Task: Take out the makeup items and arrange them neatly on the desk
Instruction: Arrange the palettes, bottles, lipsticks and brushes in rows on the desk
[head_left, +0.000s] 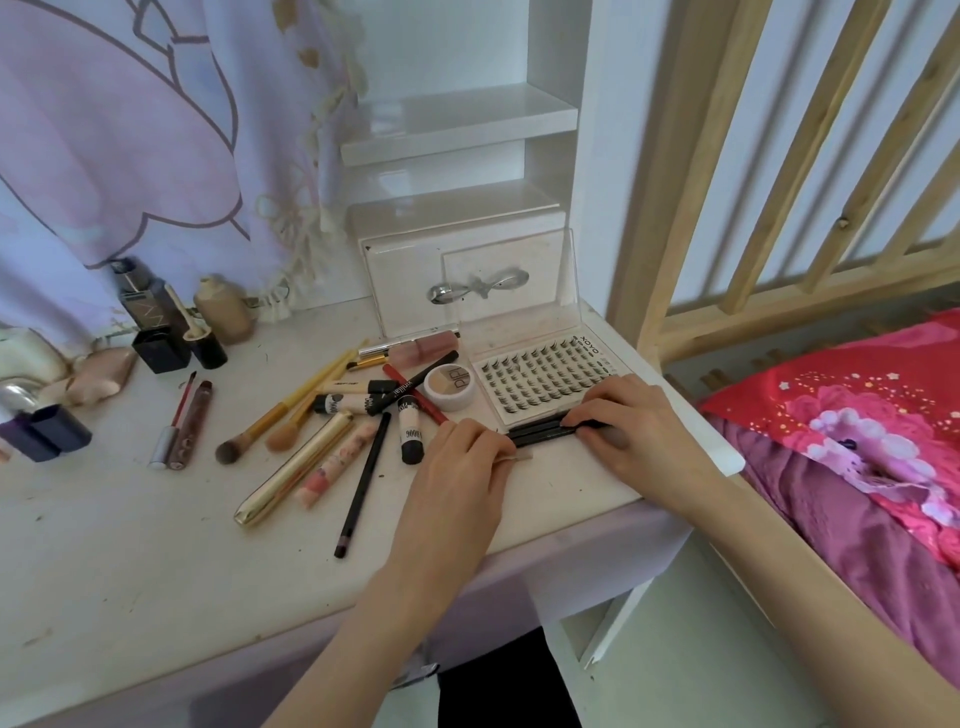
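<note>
the makeup items lie scattered over the white surface (156, 545), and the step in hand, as i judge it, is squaring up a small bundle of black pencils (540, 431) at the near right. nearest, the left hand (462, 467) lies knuckles up with its fingers curled down at the left ends of the pencils; a thin pale stick (519, 457) pokes out from under it, and whether the fingers pinch that stick i cannot tell. the right hand (631, 421) has its fingers curled over the right ends of the same pencils, pressing them to the surface. to do this well, both hands should likely push the ends inward together until the tips sit level, with the bundle parallel to the near edge of the lash tray (540, 382) just beyond it, whose clear lid stands open. left of the hands a long black pencil (363, 483), a gold tube (293, 467) and a pink patterned tube (335, 465) lie at angles, not yet lined up. farther off a red pencil (415, 395), brushes (291, 410) and a round compact (449, 387) overlap in a heap that seems to need sorting next. at the far left stand dark bottles (156, 322); at the far middle sits a white drawer box (467, 275).
</note>
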